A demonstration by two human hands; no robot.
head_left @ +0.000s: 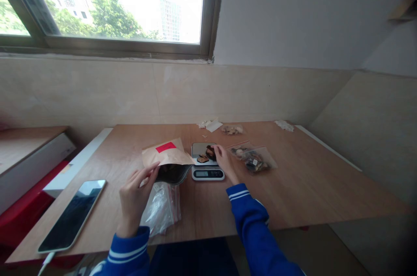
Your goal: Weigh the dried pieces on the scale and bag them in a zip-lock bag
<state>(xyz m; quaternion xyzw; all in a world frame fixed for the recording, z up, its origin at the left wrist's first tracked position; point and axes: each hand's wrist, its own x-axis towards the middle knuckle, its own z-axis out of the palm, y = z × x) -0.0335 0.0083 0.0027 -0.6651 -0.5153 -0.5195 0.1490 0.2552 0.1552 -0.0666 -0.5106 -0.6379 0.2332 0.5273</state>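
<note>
Dark chunks [206,154] sit on the steel tray of a kitchen scale [207,173] mid-desk [302,180], the right hand's [225,162] fingertips at them, whether gripping I cannot tell. The left hand [135,195] firmly holds an open paper bag [166,154] with dark contents; a clear zip bag [253,159] of dried pieces lies just right.
</note>
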